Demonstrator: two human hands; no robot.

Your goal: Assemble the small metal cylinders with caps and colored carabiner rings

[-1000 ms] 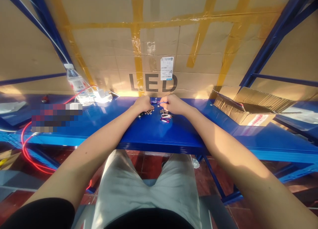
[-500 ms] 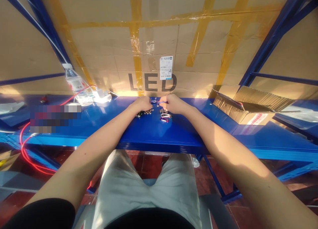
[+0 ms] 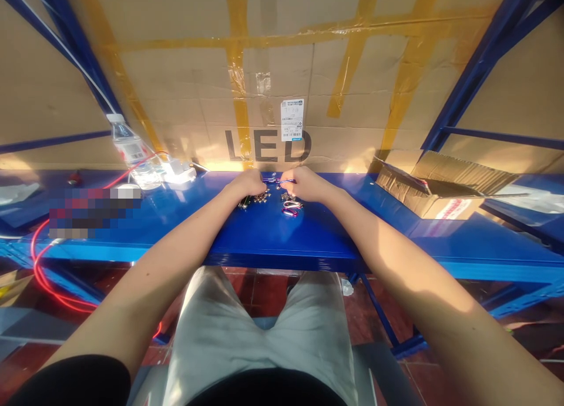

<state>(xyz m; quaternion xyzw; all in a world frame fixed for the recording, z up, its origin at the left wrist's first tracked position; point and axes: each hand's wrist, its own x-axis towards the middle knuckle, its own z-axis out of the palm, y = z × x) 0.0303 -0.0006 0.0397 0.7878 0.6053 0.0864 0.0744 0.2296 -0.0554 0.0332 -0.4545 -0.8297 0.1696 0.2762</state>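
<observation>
Both my hands rest close together at the back of a blue metal shelf [image 3: 273,235]. My left hand [image 3: 247,184] and my right hand [image 3: 305,183] are each curled into a pinch on a small purple metal clip [image 3: 274,181] held between them. Under and beside the hands lies a heap of several small shiny metal clips [image 3: 259,199]. A pink clip [image 3: 291,211] lies just in front of my right hand.
A big taped cardboard box marked LED [image 3: 268,77] stands right behind the hands. A water bottle [image 3: 127,150], a white plug block [image 3: 178,171] and a red cable [image 3: 42,271] are at left. An open cardboard box [image 3: 436,188] sits at right.
The hands have stayed in place on the clip; the view has drifted slightly, so everything sits a little further left in the frame.
</observation>
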